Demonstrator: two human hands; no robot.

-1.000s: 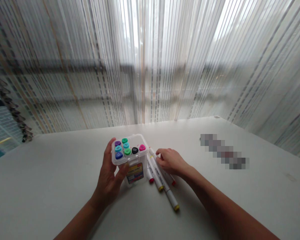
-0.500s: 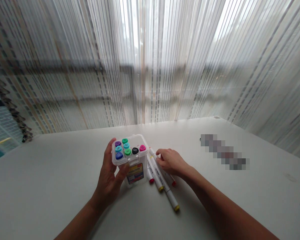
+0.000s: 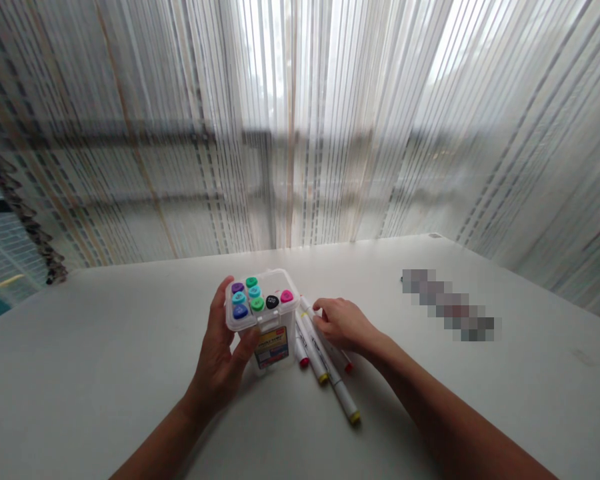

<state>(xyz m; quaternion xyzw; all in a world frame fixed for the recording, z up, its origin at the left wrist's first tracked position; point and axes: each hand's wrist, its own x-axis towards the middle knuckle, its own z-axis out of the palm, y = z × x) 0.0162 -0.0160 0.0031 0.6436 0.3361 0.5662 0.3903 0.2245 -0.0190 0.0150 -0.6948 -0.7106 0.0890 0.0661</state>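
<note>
My left hand (image 3: 225,347) is wrapped round the left side of a clear plastic marker box (image 3: 293,333), thumb on its front near the printed label (image 3: 273,347). Several markers stand in the box, with coloured cap ends up: purple, green, light blue, dark blue, pink and a black one (image 3: 272,302). Right of the box, several white markers lie loose in a bunch, among them a yellow-tipped marker (image 3: 344,397) and a red-tipped marker (image 3: 303,350). My right hand (image 3: 341,323) rests over this bunch with curled fingers; what the fingertips grip, if anything, is hidden.
Everything stands on a white table (image 3: 130,320). On its right part lies a long pixelated object (image 3: 447,303) that I cannot make out. Sheer striped curtains (image 3: 300,167) hang behind the far edge, with a window beyond them.
Both hands, the box and the loose markers keep their places relative to each other. Only a very slight shift of the whole view shows.
</note>
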